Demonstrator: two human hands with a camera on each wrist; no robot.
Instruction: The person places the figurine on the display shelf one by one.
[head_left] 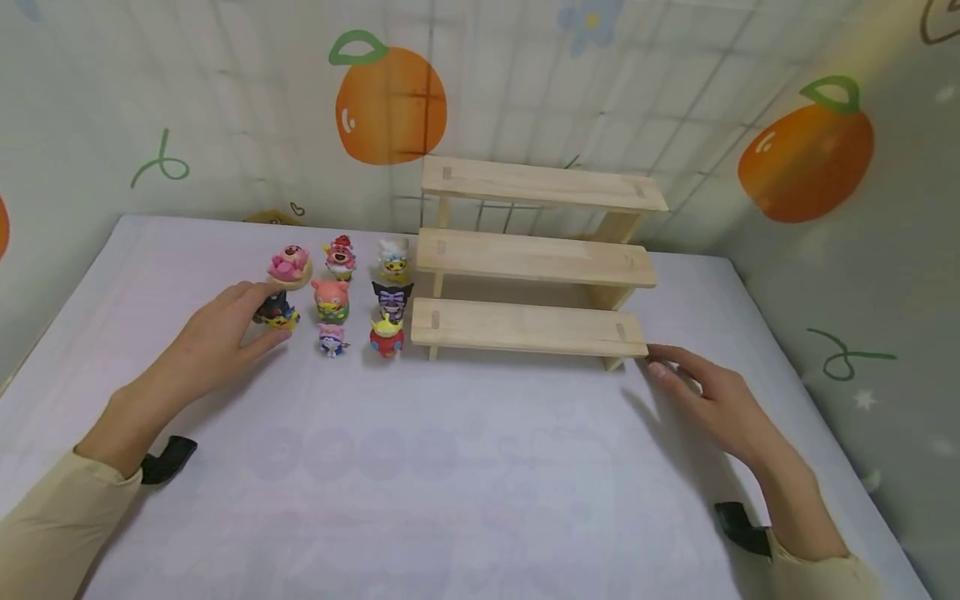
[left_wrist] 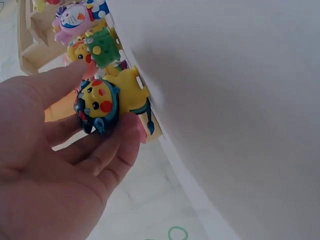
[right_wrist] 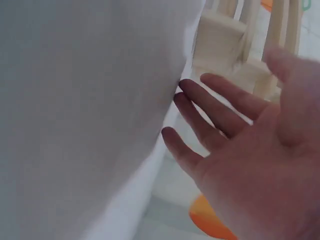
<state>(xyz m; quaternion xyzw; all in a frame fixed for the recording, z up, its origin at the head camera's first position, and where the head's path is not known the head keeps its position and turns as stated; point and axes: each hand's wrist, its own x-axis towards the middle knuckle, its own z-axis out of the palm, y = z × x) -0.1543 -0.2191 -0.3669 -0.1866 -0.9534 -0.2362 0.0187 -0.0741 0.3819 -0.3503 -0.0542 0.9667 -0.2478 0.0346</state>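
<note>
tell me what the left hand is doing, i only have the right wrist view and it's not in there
Observer: The left hand has its thumb and fingers around a small yellow figure in a dark hood.

Operator: ok and the wooden stand, i just get a piece of it, how many levels

Observer: Three levels, stepping up toward the back, as the head view shows.

Operator: where are the other figures

Observer: They are grouped on the table, to the left of the stand in the head view.
</note>
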